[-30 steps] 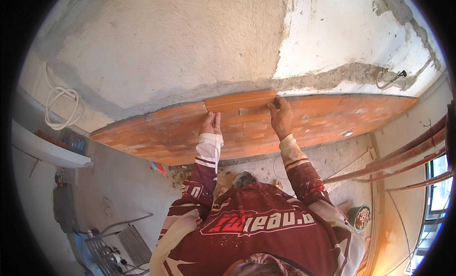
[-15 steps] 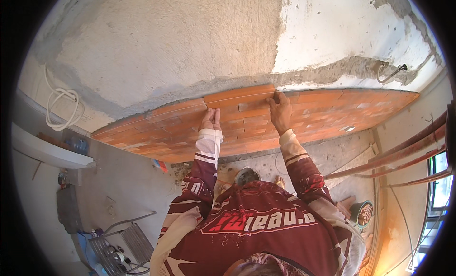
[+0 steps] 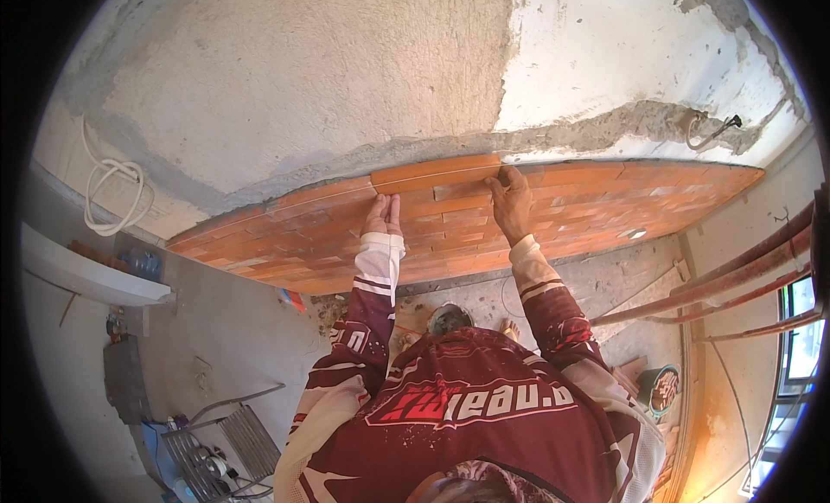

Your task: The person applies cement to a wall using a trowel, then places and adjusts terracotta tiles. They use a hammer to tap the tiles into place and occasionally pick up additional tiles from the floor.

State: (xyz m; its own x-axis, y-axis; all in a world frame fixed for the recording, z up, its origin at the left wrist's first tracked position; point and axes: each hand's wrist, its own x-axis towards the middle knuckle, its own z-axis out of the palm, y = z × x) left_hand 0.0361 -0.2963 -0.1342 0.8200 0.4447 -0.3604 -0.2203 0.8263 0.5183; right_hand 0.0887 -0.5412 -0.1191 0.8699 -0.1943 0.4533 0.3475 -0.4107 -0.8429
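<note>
Left hand (image 3: 381,214) mostly open, fingers straight, at tile's (image 3: 432,176) lower-left corner; right hand (image 3: 512,200) half-curled at its right end, firm grip can't tell. Tile sits mid top edge of tiles (image 3: 588,200), below plaster (image 3: 346,88). Best press both ends evenly, flush.

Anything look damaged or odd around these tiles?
Yes: at right, the white wall surface is broken away along a ragged grey strip above the orange tiles, and a dark-tipped cable juts out. At far left, a white cable hangs in untidy loops.
</note>
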